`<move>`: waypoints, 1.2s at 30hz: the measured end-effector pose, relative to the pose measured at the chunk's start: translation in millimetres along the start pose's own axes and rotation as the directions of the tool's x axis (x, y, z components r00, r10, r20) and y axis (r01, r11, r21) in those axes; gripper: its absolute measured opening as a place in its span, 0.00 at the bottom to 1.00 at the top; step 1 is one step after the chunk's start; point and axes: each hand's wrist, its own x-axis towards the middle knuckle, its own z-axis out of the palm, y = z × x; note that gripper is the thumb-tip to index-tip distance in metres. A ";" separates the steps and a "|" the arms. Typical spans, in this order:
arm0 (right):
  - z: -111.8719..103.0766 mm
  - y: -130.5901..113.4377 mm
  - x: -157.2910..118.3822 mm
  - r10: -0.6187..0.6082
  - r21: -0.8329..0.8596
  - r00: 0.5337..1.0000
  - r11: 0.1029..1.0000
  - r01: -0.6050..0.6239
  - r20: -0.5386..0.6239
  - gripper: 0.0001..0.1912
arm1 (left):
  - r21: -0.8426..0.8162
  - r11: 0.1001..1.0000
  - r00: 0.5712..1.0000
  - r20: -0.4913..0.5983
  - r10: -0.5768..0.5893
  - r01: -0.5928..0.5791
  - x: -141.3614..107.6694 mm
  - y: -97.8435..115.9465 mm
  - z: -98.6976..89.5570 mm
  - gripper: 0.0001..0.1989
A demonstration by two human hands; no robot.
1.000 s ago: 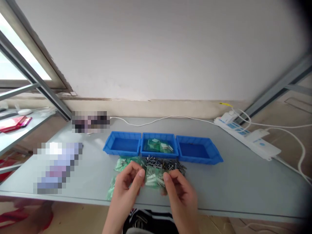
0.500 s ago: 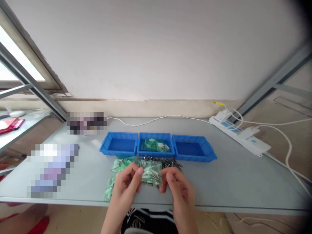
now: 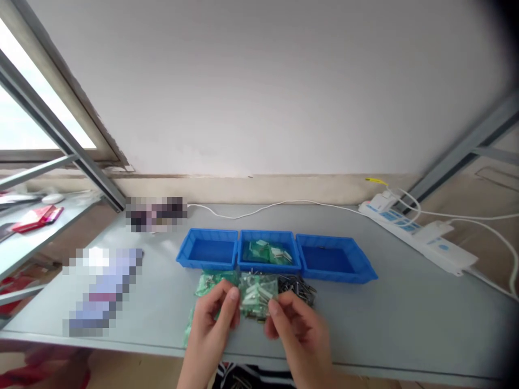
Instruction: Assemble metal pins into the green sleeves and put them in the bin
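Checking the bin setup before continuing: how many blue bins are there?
3, side by side on the desk beyond the held bag: the left bin, the middle bin with green bags inside, and the right bin. None looks hidden.

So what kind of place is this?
Probably a small indoor workspace for small parts. On the flat grey tabletop are three shallow blue plastic trays, a pile of small dark metal pieces and green-tinted plastic packets.

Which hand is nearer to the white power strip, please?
Right. The right hand is in front and to the left of the power strip; the left hand is farther left, at the left edge of the green bag.
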 end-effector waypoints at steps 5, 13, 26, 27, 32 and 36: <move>-5.0 -10.7 32.5 -0.032 -0.038 0.994 0.999 0.028 -0.105 0.27 | 0.098 0.995 0.948 -0.317 0.018 0.014 -1.3 6.6 -36.6 0.27; -41.0 -12.3 11.8 -0.020 -0.159 0.911 0.986 -0.051 -0.411 0.30 | 0.408 0.863 0.836 -0.548 -0.030 0.298 -3.5 -6.6 -79.6 0.21; -53.0 17.0 4.9 -0.004 -0.045 0.925 0.999 -0.014 -0.379 0.28 | 0.672 0.724 0.968 -0.250 0.027 0.154 -1.2 -5.9 -64.0 0.23; -54.4 17.4 5.0 -0.003 -0.035 0.924 0.999 -0.011 -0.384 0.28 | 0.702 0.696 0.974 -0.225 0.016 0.151 -2.8 -6.7 -69.3 0.24; -58.9 15.2 7.0 0.015 -0.008 0.919 1.000 -0.020 -0.393 0.27 | 0.791 0.587 0.984 -0.170 -0.056 0.170 -11.5 -4.7 -86.4 0.26; -60.6 16.0 9.8 0.040 0.008 0.922 0.999 -0.040 -0.386 0.27 | 0.807 0.563 0.983 -0.131 -0.125 0.179 -14.4 -8.3 -88.2 0.22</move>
